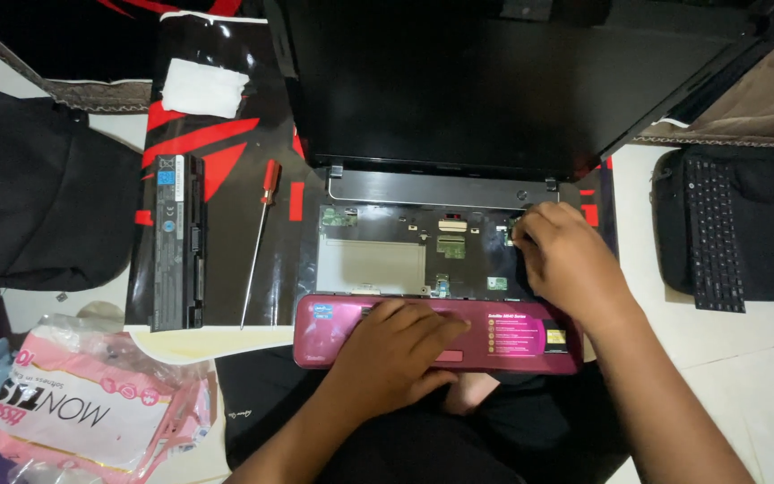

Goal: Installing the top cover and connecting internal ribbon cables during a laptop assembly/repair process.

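Steadying the laptop's magenta palm rest (459, 345), the left hand (400, 345) is laid flat and open; the right hand (566, 255) is curled, fingertips pinching inside the exposed chassis (405, 251); fine loosening seems required next.

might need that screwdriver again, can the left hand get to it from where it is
Probably yes. The left hand rests on the red palm rest, and the screwdriver lies in the open on the mat to its left, with nothing lying between them.

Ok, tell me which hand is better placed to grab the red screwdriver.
Left. The left hand lies on the laptop's magenta palm rest, on the red-handled screwdriver's side; the right hand is in the far corner of the open keyboard bay.
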